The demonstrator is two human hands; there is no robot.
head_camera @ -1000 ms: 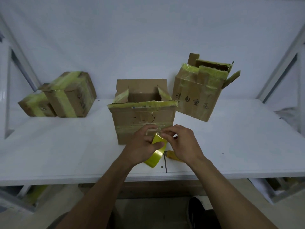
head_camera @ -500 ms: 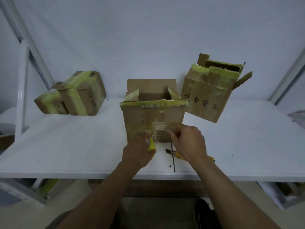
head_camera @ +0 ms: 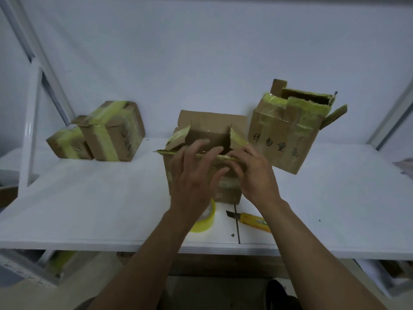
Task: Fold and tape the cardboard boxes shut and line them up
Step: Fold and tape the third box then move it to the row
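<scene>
An open cardboard box (head_camera: pixel 210 128) stands mid-table, its flaps edged with yellow tape. My left hand (head_camera: pixel 193 175) is spread over its front flap (head_camera: pixel 163 151), fingers straight and reaching past the flap's edge. My right hand (head_camera: pixel 253 173) grips the same flap near its right end, fingers curled on the edge. A second open box (head_camera: pixel 281 139) with black writing leans behind it on the right. Two taped boxes (head_camera: pixel 114 130) (head_camera: pixel 67 143) sit side by side at the back left. The yellow tape roll (head_camera: pixel 206 219) lies on the table under my left wrist.
A yellow utility knife (head_camera: pixel 251 220) with its blade out lies near the front edge of the white table (head_camera: pixel 100 204), right of the roll. White frame posts (head_camera: pixel 31 130) rise at the left and right ends. A seam (head_camera: pixel 237 222) splits the tabletop.
The tape roll left my left hand and now lies on the table. Both hands moved up from the box's front face to its front flap.
</scene>
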